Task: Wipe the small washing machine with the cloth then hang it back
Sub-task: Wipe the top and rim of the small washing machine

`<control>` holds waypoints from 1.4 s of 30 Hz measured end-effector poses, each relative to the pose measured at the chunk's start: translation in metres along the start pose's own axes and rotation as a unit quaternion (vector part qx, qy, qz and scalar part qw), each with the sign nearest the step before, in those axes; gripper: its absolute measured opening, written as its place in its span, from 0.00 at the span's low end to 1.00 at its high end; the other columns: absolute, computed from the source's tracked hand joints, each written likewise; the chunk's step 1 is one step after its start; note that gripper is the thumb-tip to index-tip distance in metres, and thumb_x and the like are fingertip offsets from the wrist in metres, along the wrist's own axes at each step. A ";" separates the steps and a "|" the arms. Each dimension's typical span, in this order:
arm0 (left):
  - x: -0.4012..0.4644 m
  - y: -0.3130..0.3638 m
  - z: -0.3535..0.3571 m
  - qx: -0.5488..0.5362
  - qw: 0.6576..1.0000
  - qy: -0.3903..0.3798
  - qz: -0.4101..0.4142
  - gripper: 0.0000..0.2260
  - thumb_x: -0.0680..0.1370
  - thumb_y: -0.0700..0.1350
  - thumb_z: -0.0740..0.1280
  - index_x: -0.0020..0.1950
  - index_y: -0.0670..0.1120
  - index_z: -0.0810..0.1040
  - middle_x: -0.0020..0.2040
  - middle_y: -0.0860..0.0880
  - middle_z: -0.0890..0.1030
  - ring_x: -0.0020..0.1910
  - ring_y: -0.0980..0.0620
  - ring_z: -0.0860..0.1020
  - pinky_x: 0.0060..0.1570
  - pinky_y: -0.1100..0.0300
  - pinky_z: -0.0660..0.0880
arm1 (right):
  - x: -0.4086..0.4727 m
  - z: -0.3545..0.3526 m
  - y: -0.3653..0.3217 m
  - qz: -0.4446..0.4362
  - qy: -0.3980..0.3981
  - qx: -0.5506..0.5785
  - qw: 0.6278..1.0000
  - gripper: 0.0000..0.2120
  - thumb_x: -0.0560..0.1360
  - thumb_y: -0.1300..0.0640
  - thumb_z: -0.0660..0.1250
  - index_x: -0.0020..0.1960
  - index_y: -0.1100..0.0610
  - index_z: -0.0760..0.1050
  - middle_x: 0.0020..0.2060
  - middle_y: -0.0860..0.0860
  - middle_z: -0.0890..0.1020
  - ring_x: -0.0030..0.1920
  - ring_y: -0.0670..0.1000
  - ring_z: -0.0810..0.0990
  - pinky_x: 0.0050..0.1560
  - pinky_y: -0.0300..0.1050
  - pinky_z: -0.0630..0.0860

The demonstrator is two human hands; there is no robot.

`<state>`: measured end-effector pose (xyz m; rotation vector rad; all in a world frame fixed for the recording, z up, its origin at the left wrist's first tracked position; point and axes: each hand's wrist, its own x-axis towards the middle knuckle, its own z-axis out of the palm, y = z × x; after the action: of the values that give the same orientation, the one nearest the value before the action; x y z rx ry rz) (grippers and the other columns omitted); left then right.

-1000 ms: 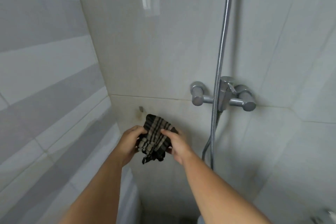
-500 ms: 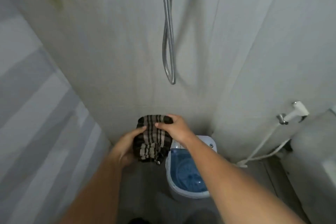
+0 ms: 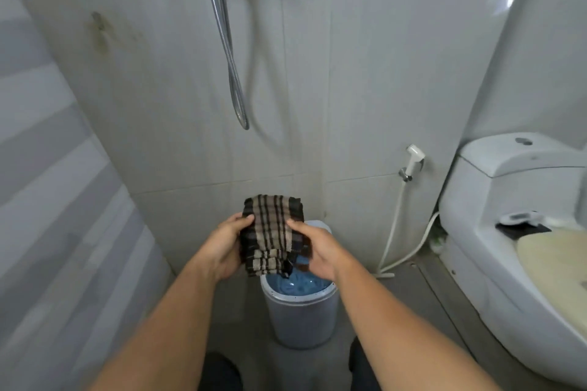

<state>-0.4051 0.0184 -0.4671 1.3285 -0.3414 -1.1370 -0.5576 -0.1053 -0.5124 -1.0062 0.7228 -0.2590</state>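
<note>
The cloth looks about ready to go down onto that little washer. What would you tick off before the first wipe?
1. Striped cloth gripped by both left hand and right hand: ok.
2. Cloth bunched into a pad: ok, folded, one end dangling.
3. Small washing machine directly below the hands: ok.
4. Cloth touching the machine: not ok, held above it.
5. Lid shut for wiping the top: cannot tell; blue interior shows.
6. Shower hose clear of the hands: ok, hangs higher.
</note>
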 end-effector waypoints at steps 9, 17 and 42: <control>-0.054 -0.014 0.049 0.246 0.965 0.082 0.035 0.17 0.74 0.58 0.74 0.57 0.49 0.81 0.52 0.51 0.86 0.49 0.52 0.84 0.46 0.55 0.77 | -0.055 -0.002 -0.003 -0.118 0.070 0.085 0.987 0.18 0.77 0.53 0.72 0.62 0.62 0.81 0.54 0.63 0.87 0.56 0.63 0.86 0.60 0.62 0.81; -0.065 -0.029 0.058 0.154 0.981 0.038 0.114 0.25 0.73 0.42 0.76 0.69 0.44 0.76 0.54 0.48 0.86 0.50 0.51 0.86 0.55 0.52 0.82 | -0.075 0.009 -0.004 -0.144 0.078 0.049 0.985 0.19 0.78 0.45 0.71 0.59 0.59 0.84 0.51 0.59 0.88 0.53 0.59 0.88 0.55 0.57 0.84; 0.048 -0.131 -0.002 0.208 0.974 0.086 0.025 0.17 0.81 0.50 0.67 0.68 0.45 0.80 0.62 0.48 0.83 0.60 0.54 0.79 0.54 0.65 0.73 | 0.028 -0.036 0.116 0.017 0.128 0.076 0.989 0.23 0.69 0.53 0.79 0.61 0.61 0.82 0.53 0.60 0.88 0.55 0.59 0.87 0.65 0.61 0.79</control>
<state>-0.4400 0.0027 -0.6013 1.7642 -0.5011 -0.9273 -0.5751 -0.0826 -0.6342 -0.8220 0.9380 -0.4129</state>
